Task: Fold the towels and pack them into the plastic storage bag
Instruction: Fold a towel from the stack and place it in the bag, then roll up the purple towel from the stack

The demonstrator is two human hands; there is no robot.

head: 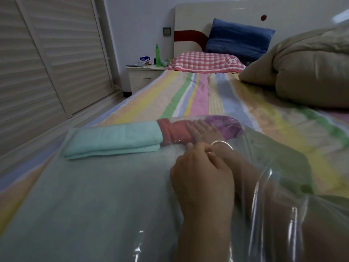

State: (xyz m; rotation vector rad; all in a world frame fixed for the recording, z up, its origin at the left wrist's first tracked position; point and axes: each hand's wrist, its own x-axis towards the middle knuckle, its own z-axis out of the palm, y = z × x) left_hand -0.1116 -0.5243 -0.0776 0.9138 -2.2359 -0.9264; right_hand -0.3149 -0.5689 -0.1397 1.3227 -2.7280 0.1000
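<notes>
A clear plastic storage bag (273, 186) lies on the right of the bed, its mouth facing left. My right hand (204, 129) is inside it, fingers straight, pressing flat on a folded red towel (171, 133) that sticks partly out of the mouth. A purple towel (226, 125) sits deeper in the bag, past my fingertips. My left hand (202, 173) is outside, fingers curled, pinching the bag's edge beside my right wrist and its bracelet. A folded mint towel (113, 140) lies just left of the red one, outside the bag.
A large pale teal towel (90, 208) is spread flat in the foreground over the striped sheet (198, 91). A beige duvet (311, 69) is heaped at the right, with pillows (204, 62) at the head. Nightstand (143, 76) and louvred doors (37, 63) stand left of the bed.
</notes>
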